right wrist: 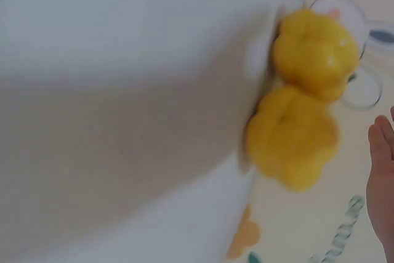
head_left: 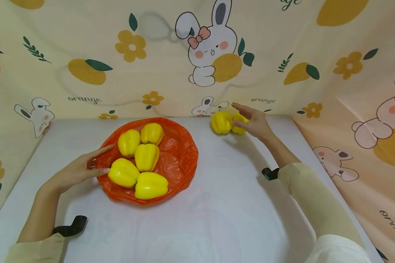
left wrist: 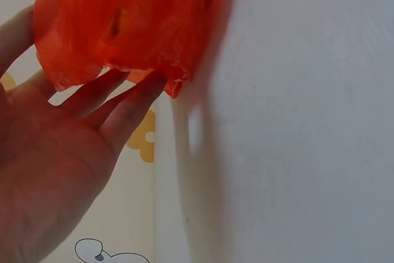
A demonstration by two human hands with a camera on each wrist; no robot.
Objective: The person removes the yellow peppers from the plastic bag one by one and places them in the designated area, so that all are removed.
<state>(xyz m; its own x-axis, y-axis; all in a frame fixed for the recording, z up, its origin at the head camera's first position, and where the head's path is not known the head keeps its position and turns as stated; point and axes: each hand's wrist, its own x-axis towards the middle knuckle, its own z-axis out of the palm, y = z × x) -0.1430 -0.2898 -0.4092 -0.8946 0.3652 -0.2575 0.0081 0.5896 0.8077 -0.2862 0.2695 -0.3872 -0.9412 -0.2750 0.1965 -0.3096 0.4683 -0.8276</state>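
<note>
An orange-red plastic bag (head_left: 176, 160), its rim rolled back into a round, sits at left centre in the head view with several yellow bell peppers (head_left: 146, 157) inside. My left hand (head_left: 77, 170) is at the bag's left side, thumb and forefinger reaching over its rim. The left wrist view shows the extended fingers (left wrist: 132, 106) against the bag's edge, their tips partly hidden. Two more yellow bell peppers (head_left: 221, 123) stand side by side at the back of the table. Right beside them my right hand (head_left: 255, 122) hovers with fingers extended, holding nothing, overlapping the right-hand pepper in the head view.
A white table (head_left: 217, 215) carries everything. Directly behind the two peppers rises a cream cloth backdrop (head_left: 164, 73) printed with rabbits, oranges and flowers. The cloth continues along the right side (head_left: 345, 109). Dark wrist cameras (head_left: 70, 226) are strapped at both sleeves.
</note>
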